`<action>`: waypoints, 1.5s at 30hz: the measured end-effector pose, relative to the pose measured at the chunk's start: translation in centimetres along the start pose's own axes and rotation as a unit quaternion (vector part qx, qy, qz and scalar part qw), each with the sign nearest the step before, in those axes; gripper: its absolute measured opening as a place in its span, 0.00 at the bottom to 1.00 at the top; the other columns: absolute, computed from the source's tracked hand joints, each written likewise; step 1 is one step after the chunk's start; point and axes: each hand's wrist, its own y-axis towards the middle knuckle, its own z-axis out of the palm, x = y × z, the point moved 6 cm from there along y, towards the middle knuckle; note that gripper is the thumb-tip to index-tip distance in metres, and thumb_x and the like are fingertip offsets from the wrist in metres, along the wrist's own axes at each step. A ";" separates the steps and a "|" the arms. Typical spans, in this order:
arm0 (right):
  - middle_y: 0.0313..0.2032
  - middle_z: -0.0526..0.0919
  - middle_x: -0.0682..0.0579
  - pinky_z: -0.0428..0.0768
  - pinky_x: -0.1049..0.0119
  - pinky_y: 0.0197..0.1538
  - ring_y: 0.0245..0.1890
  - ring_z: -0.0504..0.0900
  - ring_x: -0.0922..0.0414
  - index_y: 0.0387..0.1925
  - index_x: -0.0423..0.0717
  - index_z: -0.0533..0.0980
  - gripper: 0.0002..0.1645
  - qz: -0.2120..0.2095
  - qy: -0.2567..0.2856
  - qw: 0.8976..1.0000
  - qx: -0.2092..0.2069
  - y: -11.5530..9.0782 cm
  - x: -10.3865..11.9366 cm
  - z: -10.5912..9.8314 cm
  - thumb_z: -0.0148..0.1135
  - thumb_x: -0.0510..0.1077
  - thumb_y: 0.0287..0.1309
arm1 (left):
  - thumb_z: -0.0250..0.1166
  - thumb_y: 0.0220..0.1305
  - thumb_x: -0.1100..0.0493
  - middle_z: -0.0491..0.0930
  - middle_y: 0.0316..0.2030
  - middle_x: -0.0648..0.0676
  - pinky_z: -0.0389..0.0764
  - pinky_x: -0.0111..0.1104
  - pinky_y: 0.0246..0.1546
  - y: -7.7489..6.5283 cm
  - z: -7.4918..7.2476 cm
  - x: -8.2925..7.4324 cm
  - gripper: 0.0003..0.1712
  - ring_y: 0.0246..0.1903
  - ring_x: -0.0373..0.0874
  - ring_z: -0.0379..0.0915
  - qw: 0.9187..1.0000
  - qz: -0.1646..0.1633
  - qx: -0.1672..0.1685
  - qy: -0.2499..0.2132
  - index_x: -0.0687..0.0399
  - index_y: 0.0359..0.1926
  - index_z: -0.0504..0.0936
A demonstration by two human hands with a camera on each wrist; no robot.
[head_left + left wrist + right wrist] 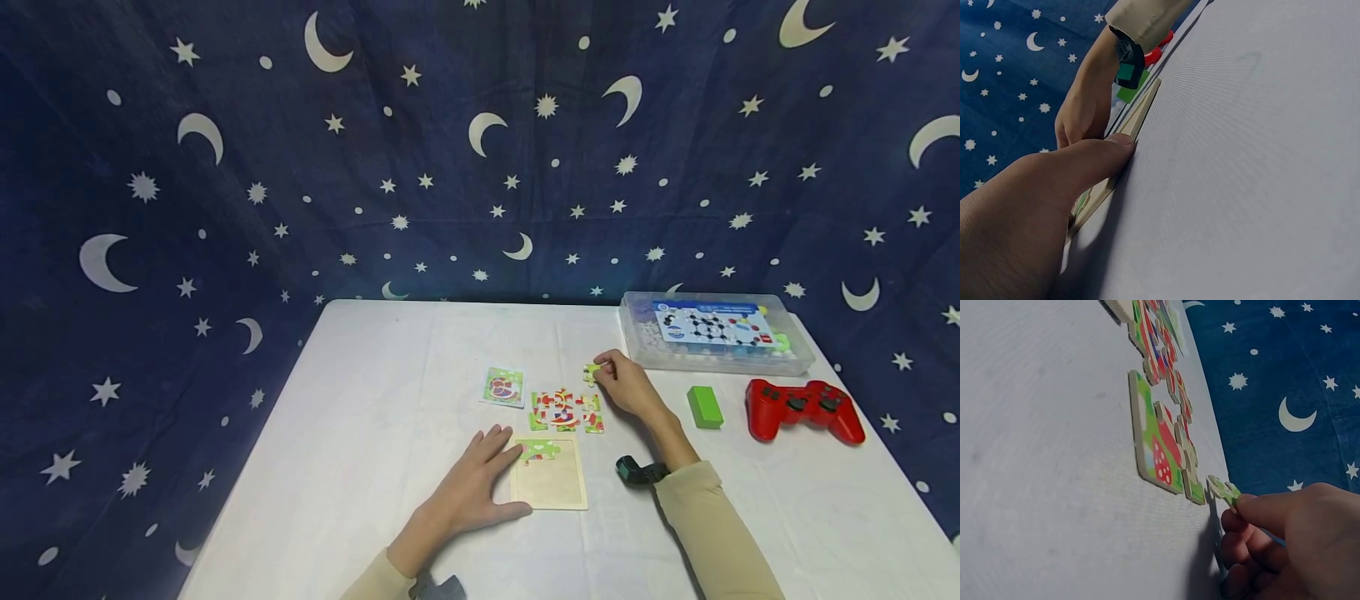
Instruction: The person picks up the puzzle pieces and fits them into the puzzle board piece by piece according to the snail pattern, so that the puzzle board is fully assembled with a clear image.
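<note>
1 left hand of mine (476,479), fingers spread, touches the wooden tray (551,487), which holds green puzzle pieces (538,450) at its far edge; my right hand (630,387) pinches a single piece (589,374) beyond it — farther right, a clear box (716,360) holds white parts (649,333). White table (375,400), starry blue cloth (442,158) behind.

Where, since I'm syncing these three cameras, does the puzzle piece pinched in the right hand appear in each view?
Head: the puzzle piece is right of centre, below mid-height, in the right hand.
Left wrist: not visible, though that hand shows upper left.
Right wrist: right of centre, below the middle.
Shared landmark: the moon-and-star curtain.
</note>
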 end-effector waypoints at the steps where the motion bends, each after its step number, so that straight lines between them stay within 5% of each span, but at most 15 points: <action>1: 0.36 0.78 0.45 0.74 0.61 0.40 0.35 0.74 0.53 0.54 0.35 0.74 0.17 0.000 0.001 1.000 -0.004 0.0 0.0 -0.1 0.56 0.40 0.67 | 0.61 0.57 0.24 0.64 0.74 0.56 0.60 0.45 0.78 0.0 0.0 0.0 0.49 0.76 0.51 0.56 1.000 0.001 -0.002 0.000 0.48 0.70 0.72; 20: 0.33 0.81 0.47 0.73 0.69 0.34 0.30 0.74 0.57 0.50 0.38 0.77 0.13 -0.030 0.013 0.998 -0.058 -2.1 0.7 -0.9 0.59 0.40 0.66 | 0.62 0.56 0.25 0.63 0.75 0.55 0.58 0.44 0.79 0.1 -0.1 0.0 0.49 0.77 0.51 0.55 1.000 -0.008 0.007 -0.007 0.47 0.71 0.71; 29: 0.33 0.81 0.47 0.78 0.71 0.25 0.27 0.76 0.57 0.50 0.39 0.75 0.13 -0.029 0.028 0.999 -0.035 -3.5 1.9 -0.6 0.58 0.40 0.67 | 0.63 0.56 0.25 0.63 0.75 0.55 0.58 0.44 0.79 0.0 -0.1 0.0 0.49 0.77 0.51 0.55 1.000 -0.005 0.005 -0.009 0.48 0.71 0.71; 45: 0.32 0.82 0.51 0.76 0.73 0.29 0.29 0.76 0.59 0.48 0.40 0.77 0.12 -0.046 0.024 0.998 -0.023 -6.2 3.4 0.3 0.61 0.39 0.64 | 0.61 0.57 0.24 0.63 0.75 0.55 0.59 0.45 0.78 0.0 0.1 0.1 0.49 0.77 0.51 0.55 1.000 -0.001 0.003 0.001 0.48 0.71 0.71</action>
